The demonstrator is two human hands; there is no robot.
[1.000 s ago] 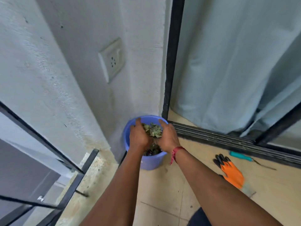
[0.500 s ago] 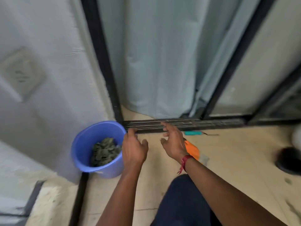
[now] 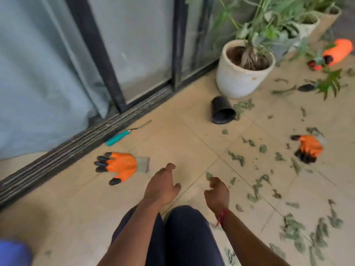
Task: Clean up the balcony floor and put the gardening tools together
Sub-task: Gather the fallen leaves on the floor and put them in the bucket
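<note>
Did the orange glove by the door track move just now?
No. The orange glove still lies by the door track, just short of the teal-handled tool; only the camera swung.

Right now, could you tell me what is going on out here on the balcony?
A person is low over the tiled floor, with the left hand and right hand both empty above the tiles. Dry leaves are scattered to the right. One orange glove lies near the left hand, a second orange glove lies farther right, and a teal-handled tool sits by the door track. A black pot lies tipped beside the white planter.
</note>
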